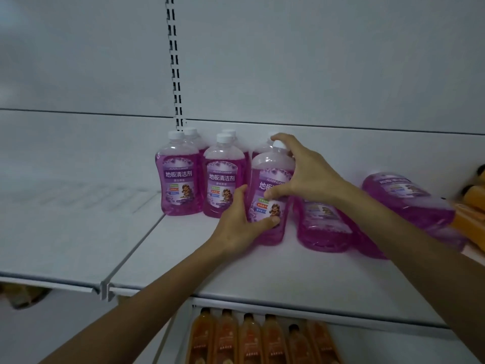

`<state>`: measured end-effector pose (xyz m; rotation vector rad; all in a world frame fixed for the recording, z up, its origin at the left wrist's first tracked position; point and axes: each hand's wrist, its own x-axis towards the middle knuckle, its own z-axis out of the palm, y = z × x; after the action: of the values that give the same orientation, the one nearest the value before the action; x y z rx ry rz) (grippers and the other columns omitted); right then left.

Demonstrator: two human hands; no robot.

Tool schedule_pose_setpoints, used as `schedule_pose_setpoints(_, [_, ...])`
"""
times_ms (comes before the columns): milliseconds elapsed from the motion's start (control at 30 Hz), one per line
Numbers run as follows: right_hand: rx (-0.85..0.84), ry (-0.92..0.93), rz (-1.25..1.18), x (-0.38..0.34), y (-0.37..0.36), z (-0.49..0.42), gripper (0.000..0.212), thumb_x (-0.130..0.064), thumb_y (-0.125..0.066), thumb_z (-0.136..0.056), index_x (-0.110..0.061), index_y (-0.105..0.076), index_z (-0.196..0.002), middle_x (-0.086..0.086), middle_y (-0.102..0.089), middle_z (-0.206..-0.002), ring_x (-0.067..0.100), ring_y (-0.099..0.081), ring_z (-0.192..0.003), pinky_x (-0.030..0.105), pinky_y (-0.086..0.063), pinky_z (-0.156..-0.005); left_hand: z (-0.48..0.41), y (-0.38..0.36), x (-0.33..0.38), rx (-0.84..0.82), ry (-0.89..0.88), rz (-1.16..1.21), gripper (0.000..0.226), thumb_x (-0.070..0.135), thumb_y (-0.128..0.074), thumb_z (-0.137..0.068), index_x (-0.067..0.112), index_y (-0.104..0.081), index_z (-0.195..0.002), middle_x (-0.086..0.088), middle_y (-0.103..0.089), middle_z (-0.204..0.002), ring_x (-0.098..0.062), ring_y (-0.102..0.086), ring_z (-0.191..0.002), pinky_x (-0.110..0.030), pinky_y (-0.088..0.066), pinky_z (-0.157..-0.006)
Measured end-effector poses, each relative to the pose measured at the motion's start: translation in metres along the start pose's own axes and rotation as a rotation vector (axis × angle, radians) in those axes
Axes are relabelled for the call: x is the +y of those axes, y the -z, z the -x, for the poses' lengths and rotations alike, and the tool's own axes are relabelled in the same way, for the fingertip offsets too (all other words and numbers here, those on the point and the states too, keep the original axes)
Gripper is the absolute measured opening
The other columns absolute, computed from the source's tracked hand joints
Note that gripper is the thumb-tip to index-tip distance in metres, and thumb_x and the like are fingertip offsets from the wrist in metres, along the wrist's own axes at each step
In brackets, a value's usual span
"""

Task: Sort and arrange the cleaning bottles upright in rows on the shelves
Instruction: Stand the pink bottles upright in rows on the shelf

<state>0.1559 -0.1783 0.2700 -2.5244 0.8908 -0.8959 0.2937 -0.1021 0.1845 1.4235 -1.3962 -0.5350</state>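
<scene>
Purple floor-cleaner bottles [179, 179] sit on a white shelf [236, 271], toward its far side. You can count six upright: three pairs, each with one bottle near and one just behind it. The rear bottle of the right-hand pair is mostly hidden. All have white caps and purple labels. To the right of them, at least two more of the same bottles lie on their sides, one near the row [322, 227] and one further right [406, 198]. A third may lie beneath them, but that is hard to tell.

Both your hands are on the near bottle of the right-hand pair [270, 164], which is roughly upright, its base down at the shelf. Your left hand [236, 222] grips its lower half from the left, with the thumb [270, 222] curled across the front of the label and the other fingers wrapped round the left side. Your right hand [309, 174] comes in from the right with its fingers spread wide. The index finger [283, 137] hooks over the white cap [279, 145] and the thumb presses on the middle of the label.

At the far right edge, orange items [472, 200] lie against the fallen bottles. On the shelf below, six orange bottles [248, 337] stand in a row.
</scene>
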Motion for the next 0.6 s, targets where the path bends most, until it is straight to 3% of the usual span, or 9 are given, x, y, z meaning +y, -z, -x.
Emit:
schedule_pose_setpoints(100, [0.039, 0.049, 0.085, 0.006, -0.007, -0.001, 0.105, -0.026, -0.091, -0.054, -0.032, -0.031, -0.140, 0.000, -0.049, -0.123, 0.017, -0.047, -0.109, 0.024, -0.040, -0.085, -0.004, 0.003, -0.001, -0.004, 0.000, -0.218, 0.063, 0.037, -0.073, -0.076, 0.017, -0.041, -0.127, 0.004, -0.056, -0.117, -0.013, -0.056, -0.106, -0.026, -0.048, -0.087])
schedule_pose_setpoints(167, [0.049, 0.069, 0.120, 0.011, -0.012, -0.001, 0.107, -0.025, -0.090, -0.056, -0.032, -0.027, -0.142, 0.003, -0.047, -0.130, 0.020, -0.045, -0.117, 0.029, -0.042, -0.093, 0.000, 0.004, -0.006, -0.011, 0.013, -0.399, 0.066, 0.041, -0.069, -0.078, 0.016, -0.039, -0.131, -0.003, -0.049, -0.128, -0.019, -0.049, -0.115, -0.034, -0.044, -0.096])
schedule_pose_setpoints(300, [0.061, 0.081, 0.088, 0.018, -0.020, -0.004, 0.107, -0.025, -0.087, -0.062, -0.032, -0.021, -0.146, 0.003, -0.042, -0.139, 0.019, -0.041, -0.124, 0.025, -0.037, -0.095, 0.016, 0.007, -0.022, -0.102, -0.002, -0.609, 0.062, 0.042, -0.060, -0.084, 0.017, -0.038, -0.137, -0.004, -0.045, -0.135, -0.020, -0.041, -0.122, -0.030, -0.036, -0.100])
schedule_pose_setpoints(467, [0.097, 0.038, 0.154, 0.019, -0.027, -0.015, 0.108, -0.033, -0.088, -0.059, -0.035, -0.022, -0.145, 0.006, -0.040, -0.118, 0.024, -0.041, -0.118, 0.037, -0.044, -0.095, 0.021, 0.005, -0.020, -0.156, -0.057, -0.751, 0.047, 0.041, -0.051, -0.090, 0.016, -0.048, -0.130, -0.005, -0.049, -0.131, -0.020, -0.040, -0.122, -0.031, -0.035, -0.102])
schedule_pose_setpoints(600, [0.088, 0.063, 0.090, 0.020, -0.029, -0.020, 0.107, -0.027, -0.087, -0.061, -0.031, -0.022, -0.146, -0.001, -0.033, -0.110, 0.021, -0.032, -0.120, 0.035, -0.041, -0.094, 0.022, 0.005, -0.019, -0.150, -0.064, -0.763, 0.046, 0.040, -0.051, -0.091, 0.016, -0.050, -0.130, -0.004, -0.048, -0.131, -0.020, -0.039, -0.123, -0.030, -0.033, -0.103])
